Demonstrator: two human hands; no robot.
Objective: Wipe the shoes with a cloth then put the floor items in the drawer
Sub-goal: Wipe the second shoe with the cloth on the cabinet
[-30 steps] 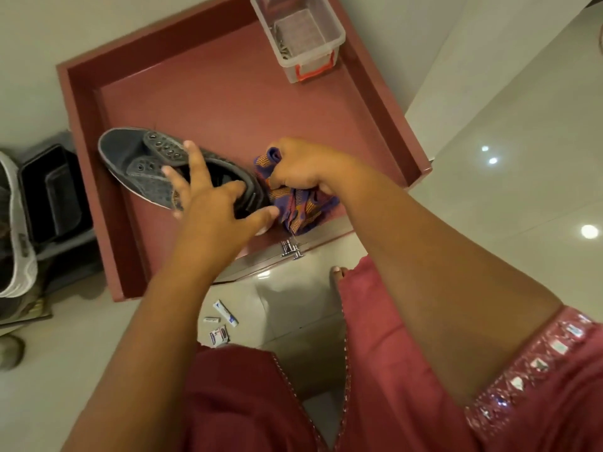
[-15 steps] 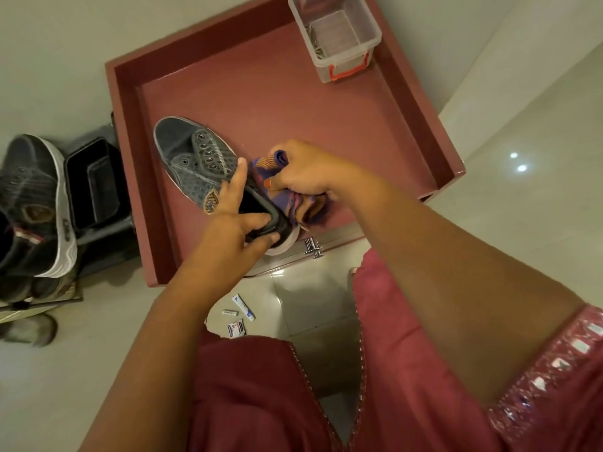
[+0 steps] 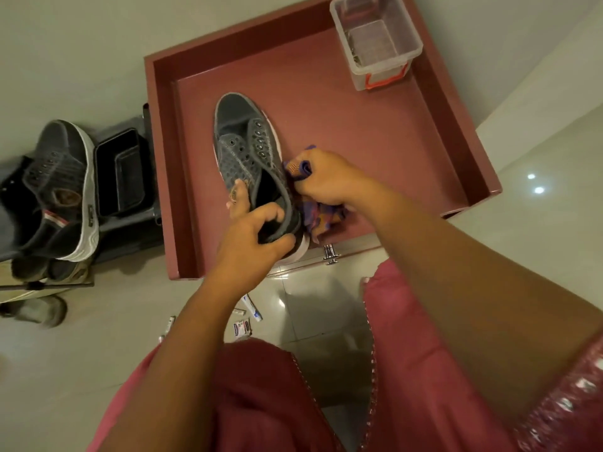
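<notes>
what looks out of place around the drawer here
Small tubes and packets lie scattered on the floor in front of the open drawer instead of in it. The second shoe sits tipped on clutter at its left.

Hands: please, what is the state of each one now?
Left hand: closed, gripping the heel of the grey shoe.
Right hand: closed, holding the purple cloth.
</notes>
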